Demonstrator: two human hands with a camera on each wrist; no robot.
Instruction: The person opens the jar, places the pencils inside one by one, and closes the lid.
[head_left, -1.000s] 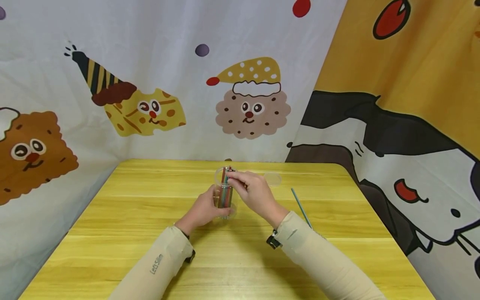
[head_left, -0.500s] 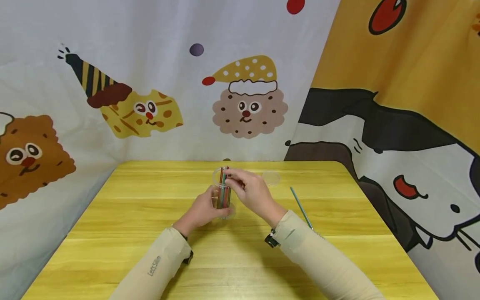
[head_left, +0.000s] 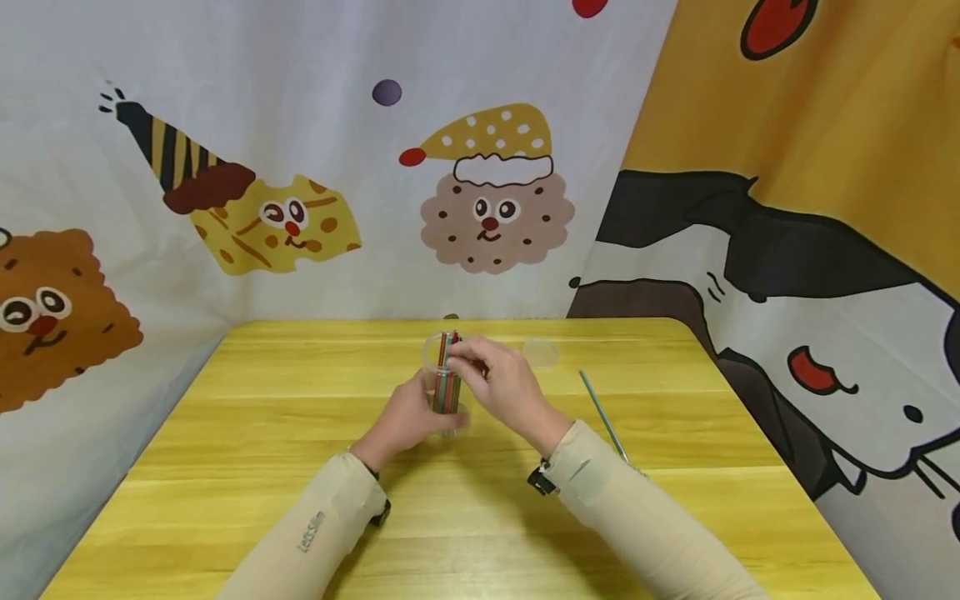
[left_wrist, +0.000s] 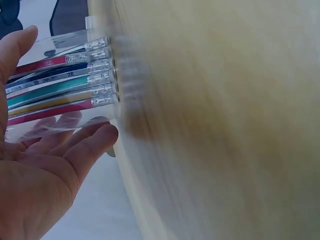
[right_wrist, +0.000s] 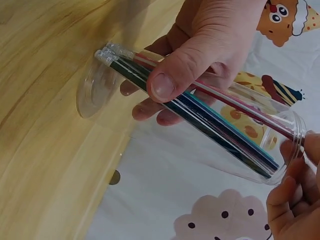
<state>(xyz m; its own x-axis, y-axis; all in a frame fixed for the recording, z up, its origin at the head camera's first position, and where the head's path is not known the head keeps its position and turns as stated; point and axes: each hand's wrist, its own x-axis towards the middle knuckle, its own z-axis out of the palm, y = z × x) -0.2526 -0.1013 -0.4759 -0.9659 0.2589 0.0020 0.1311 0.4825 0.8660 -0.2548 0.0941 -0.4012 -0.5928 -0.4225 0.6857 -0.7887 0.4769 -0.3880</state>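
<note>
My left hand (head_left: pixel 405 414) grips a clear plastic tube (left_wrist: pixel 65 39) around its side, above the table. Several colored pencils (right_wrist: pixel 220 125) stand inside it, their silver-banded ends at the bottom. From the right wrist view, the left thumb lies across the tube's side. My right hand (head_left: pixel 501 379) is at the tube's open mouth. Its thumb and fingers pinch the end of a red pencil (right_wrist: pixel 250 112) by the rim (right_wrist: pixel 301 127); the exact contact is partly hidden.
A loose blue pencil (head_left: pixel 600 410) lies on the wooden table (head_left: pixel 300 375) to the right, partly behind the right sleeve (head_left: pixel 637 508). Behind the right hand lies a round clear lid (head_left: pixel 542 353). A cartoon-printed curtain (head_left: pixel 315 100) hangs beyond the table's far edge.
Both hands and the tube stay almost in place, with the right fingers shifting slightly at the mouth. The head view has turned a little. The loose pencil and the lid lie as before.
</note>
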